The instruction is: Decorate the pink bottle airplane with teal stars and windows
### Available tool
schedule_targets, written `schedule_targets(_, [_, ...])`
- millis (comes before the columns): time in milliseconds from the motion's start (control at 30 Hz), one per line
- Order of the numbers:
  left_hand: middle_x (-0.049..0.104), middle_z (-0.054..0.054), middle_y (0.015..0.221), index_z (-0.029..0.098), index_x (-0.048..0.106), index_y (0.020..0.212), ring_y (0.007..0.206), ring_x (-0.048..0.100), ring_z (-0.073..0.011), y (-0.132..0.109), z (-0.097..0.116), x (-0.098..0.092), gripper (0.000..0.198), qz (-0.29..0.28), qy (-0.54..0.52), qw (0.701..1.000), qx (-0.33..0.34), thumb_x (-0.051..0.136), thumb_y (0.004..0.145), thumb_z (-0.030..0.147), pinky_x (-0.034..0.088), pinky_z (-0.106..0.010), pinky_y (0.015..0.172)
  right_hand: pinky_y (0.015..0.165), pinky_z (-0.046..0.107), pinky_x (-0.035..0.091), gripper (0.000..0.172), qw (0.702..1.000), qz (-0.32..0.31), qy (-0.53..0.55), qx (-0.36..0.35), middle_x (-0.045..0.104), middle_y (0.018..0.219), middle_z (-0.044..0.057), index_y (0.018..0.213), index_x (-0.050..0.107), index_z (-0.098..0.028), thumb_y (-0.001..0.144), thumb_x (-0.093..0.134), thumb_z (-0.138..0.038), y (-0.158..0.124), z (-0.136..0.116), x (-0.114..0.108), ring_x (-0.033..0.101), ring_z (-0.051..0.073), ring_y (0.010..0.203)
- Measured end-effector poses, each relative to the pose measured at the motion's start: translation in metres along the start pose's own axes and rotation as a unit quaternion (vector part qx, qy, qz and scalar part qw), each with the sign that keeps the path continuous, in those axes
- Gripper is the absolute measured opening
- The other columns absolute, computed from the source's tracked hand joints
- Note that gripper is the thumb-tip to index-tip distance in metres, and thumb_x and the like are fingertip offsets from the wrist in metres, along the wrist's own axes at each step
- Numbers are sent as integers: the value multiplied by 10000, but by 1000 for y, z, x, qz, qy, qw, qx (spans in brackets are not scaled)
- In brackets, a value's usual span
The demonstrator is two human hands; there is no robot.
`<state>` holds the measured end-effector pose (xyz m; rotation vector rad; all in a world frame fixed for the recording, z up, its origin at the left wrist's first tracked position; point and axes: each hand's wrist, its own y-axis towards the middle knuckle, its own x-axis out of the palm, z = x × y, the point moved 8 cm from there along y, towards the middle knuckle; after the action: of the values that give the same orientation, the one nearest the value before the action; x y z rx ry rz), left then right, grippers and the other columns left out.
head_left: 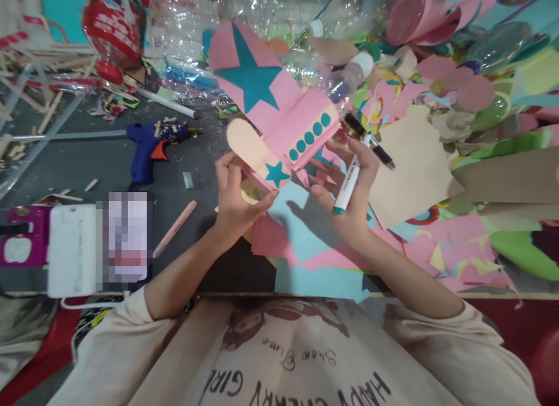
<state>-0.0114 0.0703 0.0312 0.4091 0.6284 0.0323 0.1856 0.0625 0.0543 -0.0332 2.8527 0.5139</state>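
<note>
A pink paper craft (286,115) is held up in front of me. It carries a large teal star, a cream strip with a row of teal dots, and a cream rounded flap with a smaller star. My left hand (238,199) pinches the flap's lower end between thumb and fingers. A white marker with a green cap (348,184) rests in my right hand (356,208), tucked between the fingers. My right fingertips are at the craft's lower right edge; whether they grip it I cannot tell. Light blue paper (301,219) lies beneath my hands.
A blue glue gun (146,149) lies on the dark table at left. Near it are a peach pen (176,226), a phone (127,234) and a white power bank (72,251). Paper scraps, a tan sheet (410,161) and a black pen (382,152) crowd the right; plastic bottles the back.
</note>
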Motion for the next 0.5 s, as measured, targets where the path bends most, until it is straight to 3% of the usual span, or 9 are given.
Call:
schedule_targets(233, [478,-139,1414,331,440,1429,1346,513,-305,-12,35,26,594,-119,-76,979,147,673,896,451,516,-495,1070,1032,515,535,633,1000,26,15,9,458,1452,104,1392,300,-431,876,597,-646,-3,20,3,520,277,1355])
schedule_targets(367, [520,-146,1428,301,466,1409,1322,552,-287,-18,49,34,496,-196,-84,959,186,612,941,372,545,-474,1033,1078,528,489,623,998,60,-3,-10,533,1352,98,1351,356,-401,848,635,-640,4,27,-8,554,278,1311])
schedule_targets(433, [578,-142,1381,269,505,1360,1259,604,-259,-17,53,32,404,-202,-81,956,198,571,965,326,571,-423,978,1072,531,490,623,998,63,18,-15,553,1318,98,1328,383,-382,831,657,-636,10,33,-13,576,282,1282])
schedule_targets(500, [667,-106,1234,250,570,1253,1127,666,-212,-10,53,21,271,-160,-68,965,197,521,989,283,585,-360,897,1087,543,474,663,999,18,39,3,551,1328,108,1322,396,-364,802,650,-689,15,44,-11,546,298,1321])
